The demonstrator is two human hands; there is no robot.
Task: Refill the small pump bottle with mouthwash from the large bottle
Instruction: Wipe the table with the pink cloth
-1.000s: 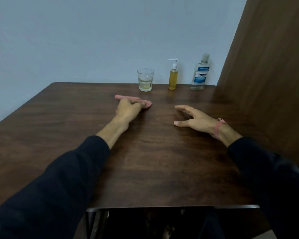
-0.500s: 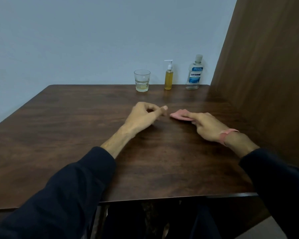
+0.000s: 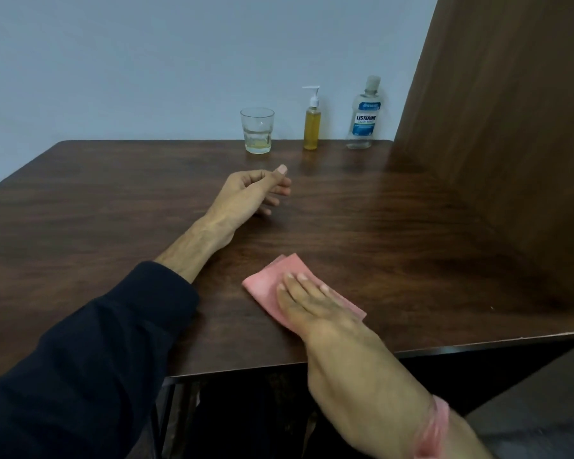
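Dark wooden table (image 3: 96, 200) before us, pale blue wall behind, brown panel at right. Our left hand (image 3: 249, 193) rests mid-table, fingers loosely curled, thumb up, holding nothing. Glass (image 3: 257, 130) at far edge, little yellowish liquid at bottom. Just right of it, small pump bottle (image 3: 312, 125), upright, amber liquid nearly to neck, pump on. Nearer us, our right hand (image 3: 312, 303) lies flat, fingers straight, pressing pink cloth (image 3: 265, 283) onto table near front edge. Pink band (image 3: 433, 429) on that wrist. Large bottle (image 3: 364, 115) farthest right, upright by wall, capped, well apart from both hands.

Glass (image 3: 257, 130) and pink cloth (image 3: 268, 285) on table (image 3: 113, 200).
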